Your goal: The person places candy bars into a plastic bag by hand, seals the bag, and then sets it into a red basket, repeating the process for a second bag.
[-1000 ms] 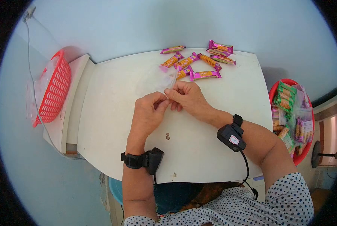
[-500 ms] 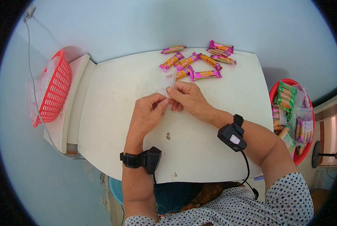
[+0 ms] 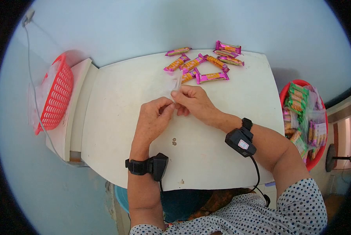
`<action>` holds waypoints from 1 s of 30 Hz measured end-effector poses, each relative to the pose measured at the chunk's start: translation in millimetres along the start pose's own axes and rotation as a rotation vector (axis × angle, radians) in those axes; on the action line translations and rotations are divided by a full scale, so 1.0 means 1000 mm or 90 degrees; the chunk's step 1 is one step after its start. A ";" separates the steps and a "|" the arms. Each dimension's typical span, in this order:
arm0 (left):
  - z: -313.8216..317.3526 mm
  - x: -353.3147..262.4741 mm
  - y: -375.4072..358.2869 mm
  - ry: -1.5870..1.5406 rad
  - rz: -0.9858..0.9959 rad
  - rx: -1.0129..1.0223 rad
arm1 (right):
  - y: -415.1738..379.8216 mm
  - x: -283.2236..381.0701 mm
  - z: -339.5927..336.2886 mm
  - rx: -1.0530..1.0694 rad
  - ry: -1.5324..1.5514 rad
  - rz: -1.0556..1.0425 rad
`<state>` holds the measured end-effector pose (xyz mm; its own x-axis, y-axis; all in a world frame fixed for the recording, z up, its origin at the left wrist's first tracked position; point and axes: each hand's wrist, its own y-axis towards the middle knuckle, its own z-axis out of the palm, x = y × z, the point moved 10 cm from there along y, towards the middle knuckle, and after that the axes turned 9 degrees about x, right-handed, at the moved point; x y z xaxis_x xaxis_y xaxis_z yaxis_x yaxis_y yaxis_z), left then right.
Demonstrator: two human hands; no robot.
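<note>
Both hands meet over the middle of the white table, pinching a clear plastic bag (image 3: 177, 83) between them. My left hand (image 3: 155, 117) is closed at the bag's near edge, thumb against the fingers. My right hand (image 3: 196, 102) is closed on the same edge, its thumb on top. The bag stretches away from me, thin and see-through, so its outline is hard to make out. Just beyond it lie several pink-and-orange wrapped snack bars (image 3: 212, 77), loosely scattered near the table's back edge.
A red slotted basket (image 3: 57, 96) with clear plastic in it stands on a ledge at left. At right, a red basket (image 3: 282, 98) holds several green and pink snack packs (image 3: 298, 98). A grey cable (image 3: 36, 98) hangs at left. The white table (image 3: 116, 109) has small dark marks.
The hands keep their pinch on the plastic bag and have hardly moved. The whole view has shifted very slightly.
</note>
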<state>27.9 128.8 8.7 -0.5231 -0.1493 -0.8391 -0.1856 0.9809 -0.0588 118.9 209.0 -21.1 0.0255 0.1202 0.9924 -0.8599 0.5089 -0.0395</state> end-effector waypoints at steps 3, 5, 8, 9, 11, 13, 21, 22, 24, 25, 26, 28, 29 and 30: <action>0.000 0.003 0.000 -0.012 -0.024 0.008 | 0.001 0.000 0.001 0.007 0.009 -0.008; 0.000 0.003 0.000 -0.012 -0.026 0.013 | 0.001 0.000 0.002 0.014 0.004 -0.012; 0.001 -0.002 0.000 0.008 -0.011 0.010 | 0.001 -0.003 0.002 0.012 0.017 -0.002; 0.001 -0.002 0.000 0.006 -0.016 0.010 | 0.001 -0.002 0.002 0.015 0.021 -0.009; 0.001 -0.004 0.000 -0.001 -0.012 0.006 | 0.001 -0.001 0.002 0.022 0.028 -0.024; 0.002 -0.008 -0.001 -0.012 0.004 -0.001 | 0.002 -0.001 0.003 0.027 0.022 -0.032; 0.001 0.000 0.001 -0.019 0.002 0.007 | 0.001 0.000 0.002 0.021 0.010 -0.023; 0.001 0.001 0.001 -0.028 -0.002 0.011 | 0.000 0.001 0.003 0.021 0.017 -0.021; 0.000 0.001 0.002 -0.017 -0.015 0.013 | -0.001 0.002 0.002 0.015 0.020 -0.014; -0.001 0.002 0.002 -0.011 -0.024 0.011 | -0.001 0.002 0.001 0.012 0.015 -0.009; -0.001 0.003 0.001 -0.024 -0.023 0.013 | 0.000 0.002 0.002 0.011 0.011 -0.003; -0.002 0.004 0.001 -0.049 -0.019 0.017 | 0.000 0.001 0.002 0.020 0.020 -0.007; -0.005 0.006 0.000 -0.051 -0.018 0.006 | 0.000 0.001 0.002 0.022 0.023 -0.009; -0.006 0.008 0.001 -0.054 -0.016 -0.003 | 0.000 0.000 0.002 0.024 0.027 -0.004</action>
<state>18.6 127.7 5.4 -0.4455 -0.1620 -0.8805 -0.2010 0.9765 -0.0780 117.9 207.1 -20.6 0.0522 0.1533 0.9868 -0.8785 0.4769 -0.0276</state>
